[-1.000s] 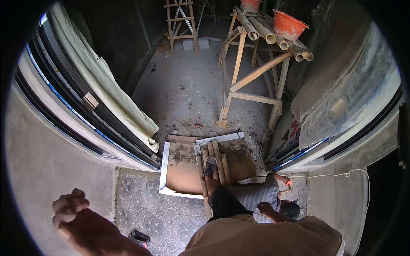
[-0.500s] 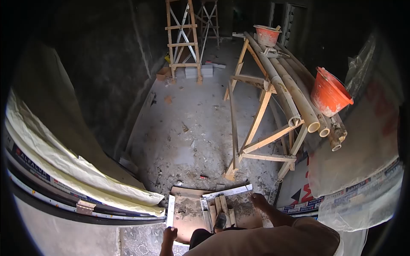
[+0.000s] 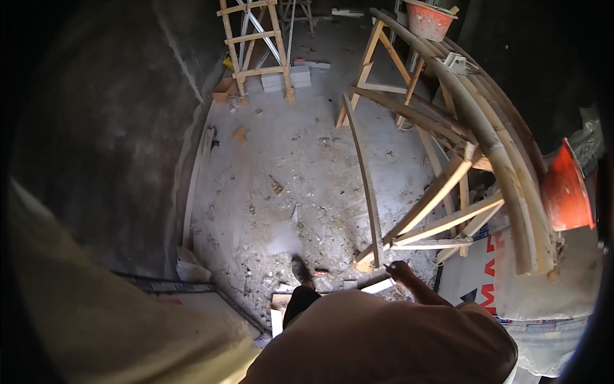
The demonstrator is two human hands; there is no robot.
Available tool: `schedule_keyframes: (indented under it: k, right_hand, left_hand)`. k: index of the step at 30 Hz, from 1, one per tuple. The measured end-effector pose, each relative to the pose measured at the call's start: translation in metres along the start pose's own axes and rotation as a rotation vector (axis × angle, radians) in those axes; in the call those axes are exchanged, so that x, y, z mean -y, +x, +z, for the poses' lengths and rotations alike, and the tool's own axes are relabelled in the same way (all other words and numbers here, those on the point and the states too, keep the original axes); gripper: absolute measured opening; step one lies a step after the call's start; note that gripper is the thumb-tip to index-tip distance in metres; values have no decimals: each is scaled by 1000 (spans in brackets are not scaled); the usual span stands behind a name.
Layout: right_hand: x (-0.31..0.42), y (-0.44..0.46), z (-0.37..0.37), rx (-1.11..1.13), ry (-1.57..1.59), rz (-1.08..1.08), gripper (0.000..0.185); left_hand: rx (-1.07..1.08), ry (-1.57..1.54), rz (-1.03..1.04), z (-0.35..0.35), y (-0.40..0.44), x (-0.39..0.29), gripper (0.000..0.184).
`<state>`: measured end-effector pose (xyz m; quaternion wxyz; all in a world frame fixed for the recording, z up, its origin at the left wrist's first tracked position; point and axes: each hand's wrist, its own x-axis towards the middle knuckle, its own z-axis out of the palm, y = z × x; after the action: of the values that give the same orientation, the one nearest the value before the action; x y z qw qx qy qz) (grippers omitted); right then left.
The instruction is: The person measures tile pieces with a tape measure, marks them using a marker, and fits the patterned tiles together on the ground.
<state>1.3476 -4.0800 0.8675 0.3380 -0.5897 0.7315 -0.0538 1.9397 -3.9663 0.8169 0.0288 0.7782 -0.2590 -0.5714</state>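
Observation:
My right hand is low in the view, right of my body, with its fingers curled. What it holds, if anything, is too small to make out. Just below it lies a white edge strip, and the foot of a wooden trestle stands close above it. My left hand is out of sight. One shoe of mine is on the rubble-strewn floor ahead of my body. A brown board shows partly beside my leg.
Long poles lie across the trestle on the right, with an orange bucket and another bucket. A wooden ladder frame stands by pale blocks at the back. A dark wall runs along the left.
My body has moved forward over the doorway boards, one foot now on the floor beyond. The trestle appears nearer. My left hand has gone out of view; the right remains low on the right.

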Motion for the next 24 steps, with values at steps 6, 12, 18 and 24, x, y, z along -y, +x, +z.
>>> schedule_keyframes:
  k: [6,12,18,24]
  right_hand:
    - [-7,60,40,157,69,488,25]
    - [31,170,23,124,177,594,27]
    - [9,415,-20,177,35,519,30]
    - [32,749,-188,-322,-535,-151,38]
  left_hand:
    - [-337,999,965,-122,237,-280,30]
    - [-250,-220,870,-222,212,-694,23]
    - [-172,-313,914,-225,178,-894,31]
    - [-203,-98,324,-181,283,-853,26]
